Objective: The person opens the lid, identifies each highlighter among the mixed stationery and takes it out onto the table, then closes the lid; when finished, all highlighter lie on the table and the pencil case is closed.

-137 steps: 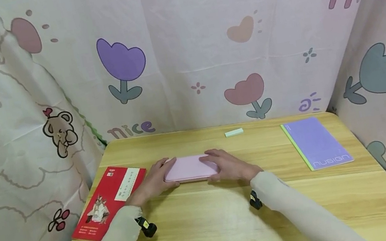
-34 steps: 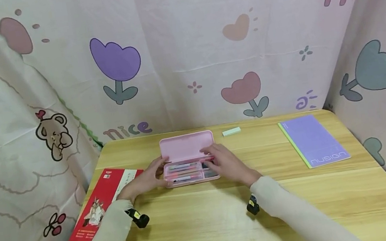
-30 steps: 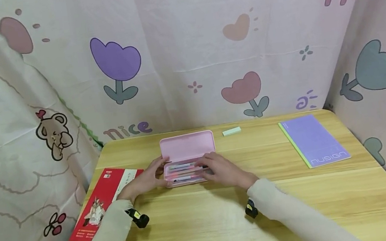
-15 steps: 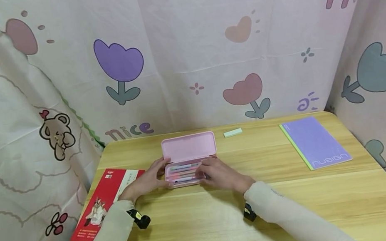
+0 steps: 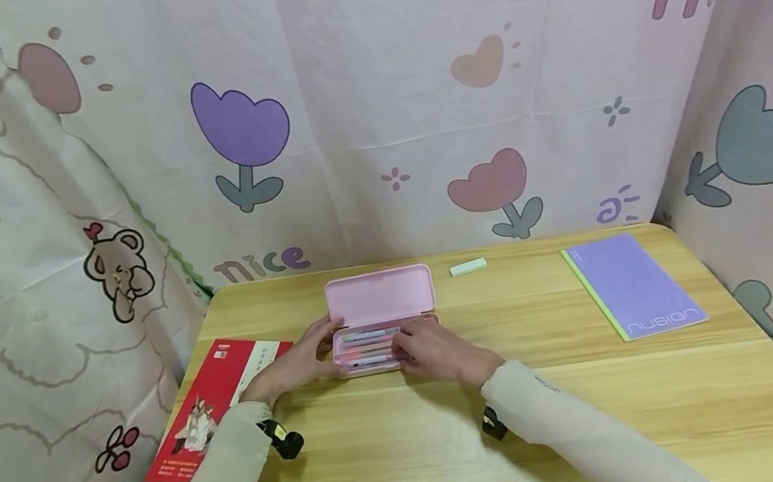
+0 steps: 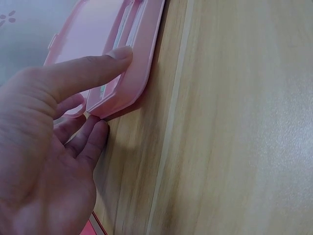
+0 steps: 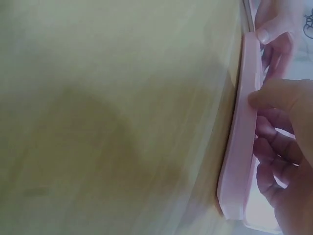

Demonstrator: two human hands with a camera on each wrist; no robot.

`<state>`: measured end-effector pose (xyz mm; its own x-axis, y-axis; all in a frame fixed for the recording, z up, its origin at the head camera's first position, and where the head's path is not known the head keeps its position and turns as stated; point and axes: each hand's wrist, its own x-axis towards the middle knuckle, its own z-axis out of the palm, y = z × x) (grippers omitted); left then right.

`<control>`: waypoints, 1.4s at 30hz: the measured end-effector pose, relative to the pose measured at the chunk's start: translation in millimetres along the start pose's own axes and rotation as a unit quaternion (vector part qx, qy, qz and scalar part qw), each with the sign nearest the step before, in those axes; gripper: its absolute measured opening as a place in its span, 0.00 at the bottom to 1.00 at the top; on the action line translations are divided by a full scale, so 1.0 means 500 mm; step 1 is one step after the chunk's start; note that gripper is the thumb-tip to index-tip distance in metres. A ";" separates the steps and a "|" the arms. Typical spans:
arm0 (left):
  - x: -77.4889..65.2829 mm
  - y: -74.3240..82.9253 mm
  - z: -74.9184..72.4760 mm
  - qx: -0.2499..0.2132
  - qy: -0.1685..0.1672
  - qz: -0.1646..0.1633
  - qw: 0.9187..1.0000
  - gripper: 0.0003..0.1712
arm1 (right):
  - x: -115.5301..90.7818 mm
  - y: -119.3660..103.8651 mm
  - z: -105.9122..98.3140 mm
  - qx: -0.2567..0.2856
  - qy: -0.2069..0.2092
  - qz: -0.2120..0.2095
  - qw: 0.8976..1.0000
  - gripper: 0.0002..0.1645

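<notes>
Purple notebook: "NUSIGN"
Curtain: "HAPPY", "nice"
Left grip: clamped on pink pencil case
Right grip: at case's front; cannot tell if clamped

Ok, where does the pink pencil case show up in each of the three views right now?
Head: the pink pencil case is just below the picture's centre, lid raised.
Left wrist: upper left, running off the top edge, partly behind the thumb.
Right wrist: along the right side, partly behind the right hand.
Shared landmark: the left hand, at one end of the case in all three.
</notes>
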<state>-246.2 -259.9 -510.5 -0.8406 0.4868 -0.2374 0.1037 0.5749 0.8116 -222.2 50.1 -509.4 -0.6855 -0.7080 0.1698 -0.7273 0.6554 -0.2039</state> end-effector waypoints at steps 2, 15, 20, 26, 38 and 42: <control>0.001 -0.001 0.001 -0.001 0.000 -0.001 1.000 0.60 | 0.000 -0.003 0.000 -0.021 -0.004 0.009 1.000 0.07; 0.000 0.005 0.006 -0.001 0.000 -0.012 1.000 0.61 | 0.008 -0.026 -0.019 -0.086 -0.056 0.050 0.993 0.17; -0.002 0.005 0.007 0.000 0.000 -0.015 1.000 0.60 | 0.005 -0.022 -0.009 -0.062 -0.042 0.038 0.996 0.15; -0.006 0.009 0.003 -0.003 0.004 -0.013 1.000 0.60 | 0.003 -0.016 -0.003 -0.055 -0.013 0.025 0.998 0.07; 0.000 0.000 0.003 -0.001 0.004 -0.007 1.000 0.61 | -0.004 -0.012 -0.005 -0.037 0.004 0.049 0.998 0.12; -0.003 0.002 0.001 0.001 0.005 -0.004 1.000 0.60 | -0.003 -0.003 0.004 -0.006 0.009 0.053 0.999 0.11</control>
<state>-244.6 -259.5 -509.6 -0.8473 0.4746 -0.2385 0.0974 0.5802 0.8086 -220.1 49.8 -511.1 -0.7592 -0.6297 0.1643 -0.6507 0.7295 -0.2106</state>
